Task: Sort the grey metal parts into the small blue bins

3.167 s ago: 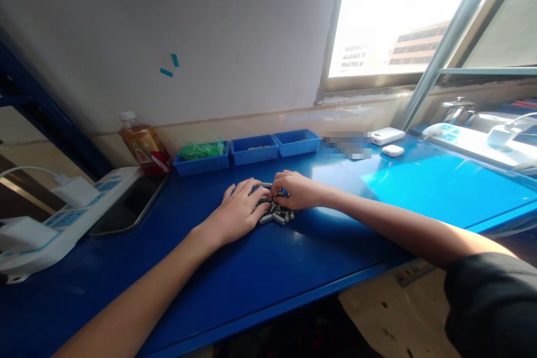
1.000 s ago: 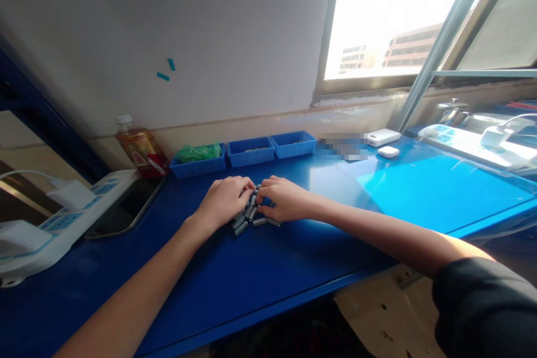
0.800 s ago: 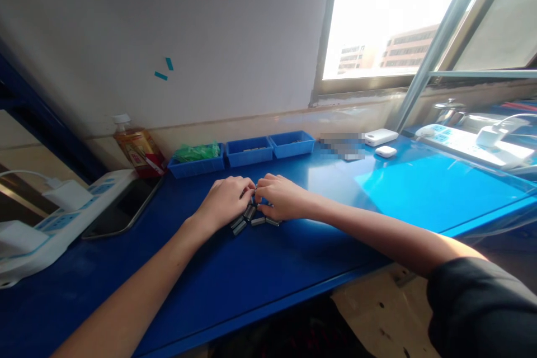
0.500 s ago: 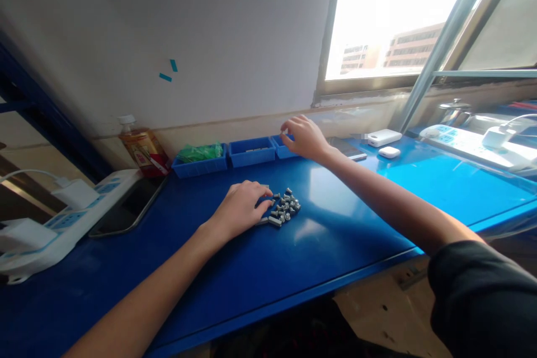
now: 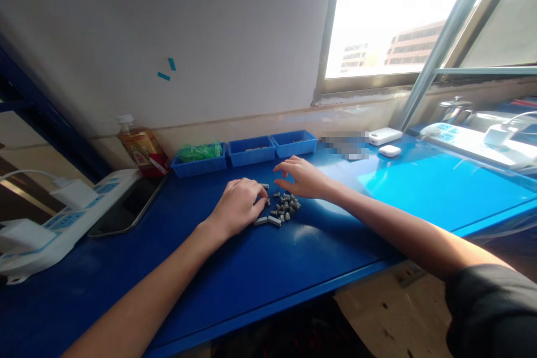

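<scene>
My left hand (image 5: 238, 205) rests low over the blue table, fingers curled and thumb drawn in. A small metal bolt (image 5: 268, 201) shows at its fingertips, pinched there as far as I can see. Just right of it lies a loose pile of silvery bolts (image 5: 289, 206), with hexagonal metal standoffs (image 5: 274, 221) at its near edge. Part of another standoff (image 5: 264, 185) peeks out behind the left fingers. Above the pile's far side hovers my right hand (image 5: 302, 177), thumb and fingers apart, nothing visible between them.
Along the wall stand a blue bin (image 5: 200, 166) with green plastic bags, a middle bin (image 5: 251, 158) and a right bin (image 5: 295, 151), both with small metal parts. A bottle (image 5: 142, 148), a phone (image 5: 128, 207) and a power strip (image 5: 67, 224) lie left. White devices (image 5: 385, 136) sit right.
My right hand has come down and toward me from the right bin to the bolt pile, and its fingers have parted. My left hand has shifted slightly left.
</scene>
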